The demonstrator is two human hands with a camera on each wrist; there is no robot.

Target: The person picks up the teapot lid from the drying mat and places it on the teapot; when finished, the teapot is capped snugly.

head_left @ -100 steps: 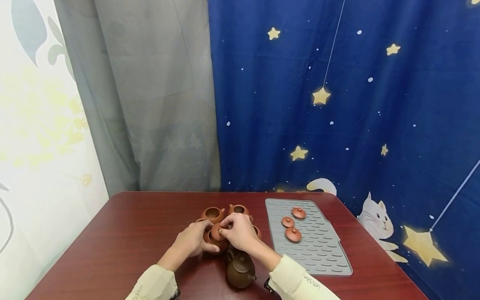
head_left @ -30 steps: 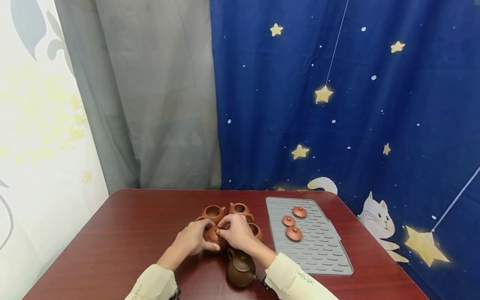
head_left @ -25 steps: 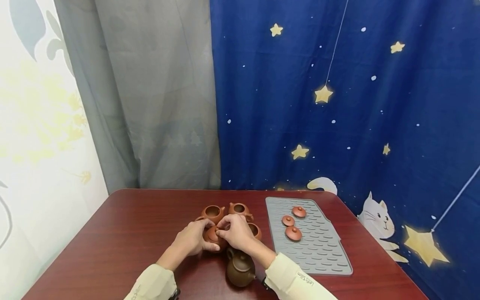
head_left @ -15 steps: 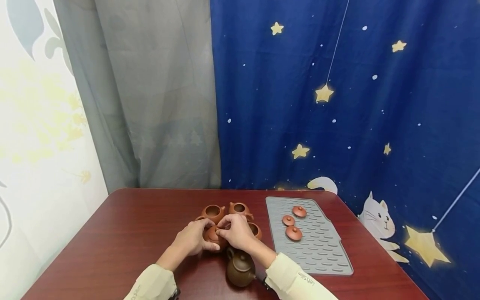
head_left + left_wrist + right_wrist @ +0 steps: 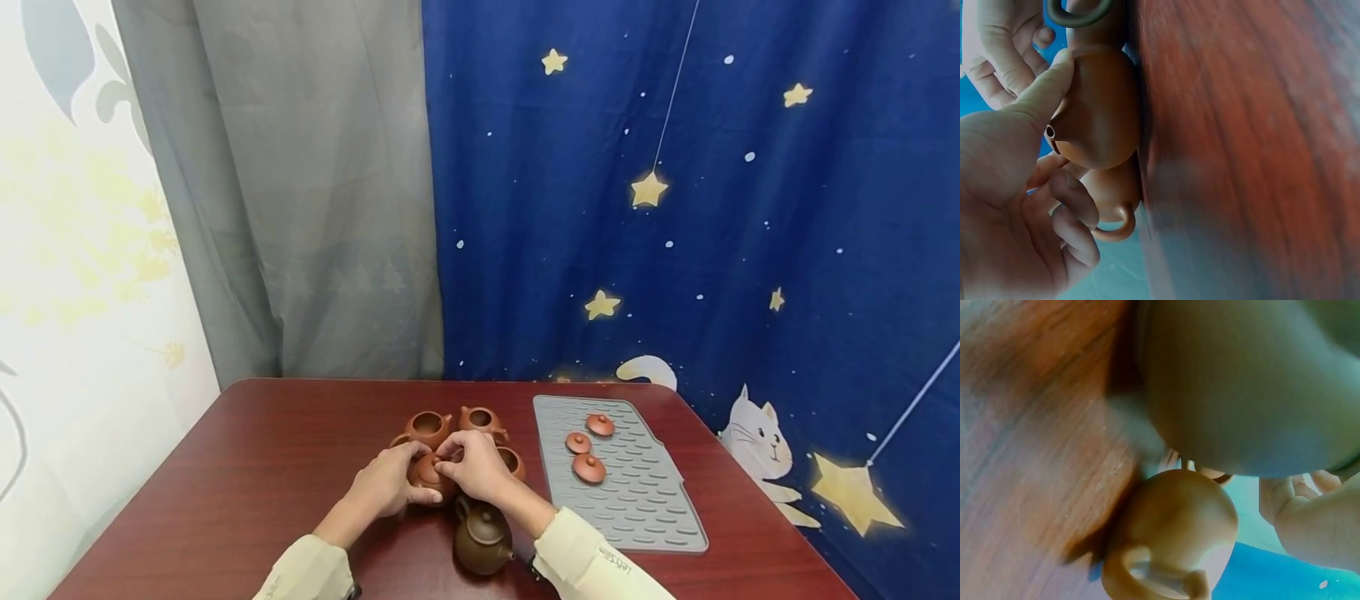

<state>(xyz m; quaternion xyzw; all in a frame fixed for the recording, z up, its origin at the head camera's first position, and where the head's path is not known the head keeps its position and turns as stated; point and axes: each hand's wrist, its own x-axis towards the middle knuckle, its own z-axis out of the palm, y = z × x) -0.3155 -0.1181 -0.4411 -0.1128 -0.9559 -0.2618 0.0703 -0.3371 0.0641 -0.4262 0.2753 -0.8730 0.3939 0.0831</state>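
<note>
A small reddish-brown clay teapot stands on the table among other pots. My left hand grips its side, with the thumb at the front and the fingers behind. On its mouth sits a matching lid, and my right hand pinches at the lid's knob. Whether the lid's rim is fully seated is hidden by my fingers. Just in front of my right hand is a dark brown teapot with its lid on; it fills much of the right wrist view.
Behind my hands stand open clay teapots: one at back left, one at back right, and one partly hidden by my right hand. A grey ridged mat to the right bears three loose lids. Curtains hang behind the table.
Earlier the lid was tilted above the teapot's mouth in my right fingers; it now lies level on top. Over the last second both hands have hardly moved.
</note>
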